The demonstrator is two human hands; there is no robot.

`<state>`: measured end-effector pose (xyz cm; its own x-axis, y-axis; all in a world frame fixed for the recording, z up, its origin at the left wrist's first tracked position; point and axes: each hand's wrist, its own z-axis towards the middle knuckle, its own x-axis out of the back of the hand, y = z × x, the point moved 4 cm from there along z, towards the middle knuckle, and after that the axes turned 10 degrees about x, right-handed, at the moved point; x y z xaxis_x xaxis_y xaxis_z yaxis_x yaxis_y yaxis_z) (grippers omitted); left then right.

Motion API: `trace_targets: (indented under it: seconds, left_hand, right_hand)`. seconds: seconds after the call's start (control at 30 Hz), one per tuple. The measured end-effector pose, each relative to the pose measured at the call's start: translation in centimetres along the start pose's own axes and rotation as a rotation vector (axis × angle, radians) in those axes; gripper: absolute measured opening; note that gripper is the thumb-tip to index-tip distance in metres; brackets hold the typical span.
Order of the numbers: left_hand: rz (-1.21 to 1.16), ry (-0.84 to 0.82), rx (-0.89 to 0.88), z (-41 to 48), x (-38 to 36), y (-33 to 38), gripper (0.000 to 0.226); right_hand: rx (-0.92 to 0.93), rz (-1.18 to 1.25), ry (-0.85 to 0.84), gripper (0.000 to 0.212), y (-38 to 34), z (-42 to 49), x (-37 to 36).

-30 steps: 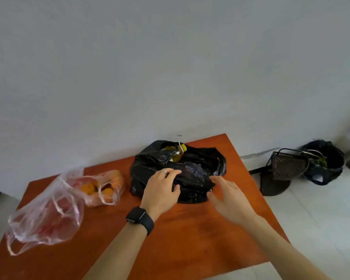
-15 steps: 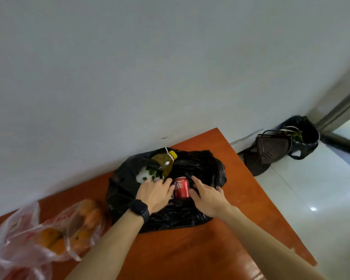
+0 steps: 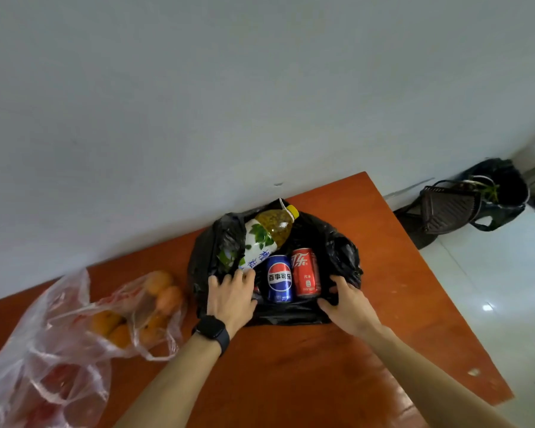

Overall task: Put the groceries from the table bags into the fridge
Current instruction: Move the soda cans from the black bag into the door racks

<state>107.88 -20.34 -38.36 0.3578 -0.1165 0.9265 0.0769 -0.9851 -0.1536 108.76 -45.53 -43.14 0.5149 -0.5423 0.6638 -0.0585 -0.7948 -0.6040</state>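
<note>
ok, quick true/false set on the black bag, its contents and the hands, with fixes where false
1. The black bag lies open on the table. True.
2. A blue can and a red can lie side by side inside it. True.
3. The right hand holds the red can. False: it grips the bag's edge.
4. The bottle has a red cap. False: the cap is yellow.
5. The clear bag of oranges sits right of the black bag. False: left of it.
6. The left hand has a black watch on its wrist. True.
</note>
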Motion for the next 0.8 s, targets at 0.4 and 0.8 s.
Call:
trace_targets:
  seconds: [0.4, 0.8]
  left_hand:
    - [-0.185, -0.166, 0.164, 3.6, 0.6, 7.3, 0.08]
    - [-0.295, -0.214, 0.132, 3.5, -1.3, 10.6, 0.072]
  right_hand:
    - [-0.167, -0.07, 0.07, 0.08, -4.2, 6.0, -0.2]
    - [0.033, 0.146, 0.265, 0.089, -3.2, 0.6, 1.9]
